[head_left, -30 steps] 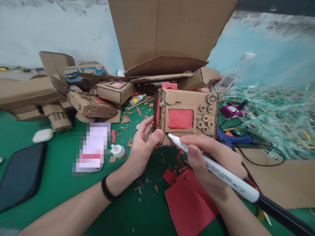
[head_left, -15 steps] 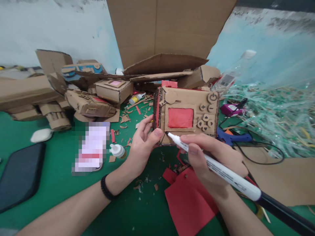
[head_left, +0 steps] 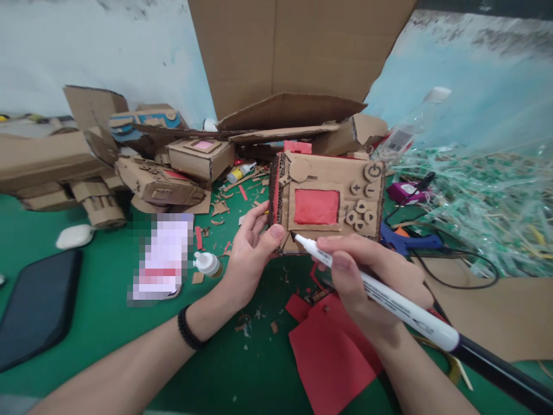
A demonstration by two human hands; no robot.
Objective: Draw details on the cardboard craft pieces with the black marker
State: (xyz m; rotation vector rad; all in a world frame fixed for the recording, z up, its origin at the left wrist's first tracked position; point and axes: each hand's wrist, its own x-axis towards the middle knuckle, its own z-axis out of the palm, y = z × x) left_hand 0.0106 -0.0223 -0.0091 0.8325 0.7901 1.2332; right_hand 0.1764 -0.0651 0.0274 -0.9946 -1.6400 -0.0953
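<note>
My left hand [head_left: 253, 253] is closed on the lower left edge of a cardboard model camera [head_left: 319, 178], thumb on its front and fingers behind. The model has a red screen panel, round cardboard buttons with plus, minus and arrow marks, and a red piece on top. My right hand [head_left: 371, 276] grips a white whiteboard marker [head_left: 401, 305] with a dark end. The marker's tip meets the model's front below the screen, close to my left thumb, where dark lines show. My right fingers cover the model's lower right edge.
Left of my hands lie a phone [head_left: 166, 253], a small white glue bottle [head_left: 207, 264], a white case [head_left: 74, 236] and a black tablet-like slab [head_left: 41, 305]. Red sheets [head_left: 332, 351] lie below. A blue glue gun [head_left: 410, 239] with cord sits right. Cardboard models [head_left: 201, 155] stand behind.
Almost nothing differs. The view has shifted very slightly; both hands, the model and the marker keep nearly the same places.
</note>
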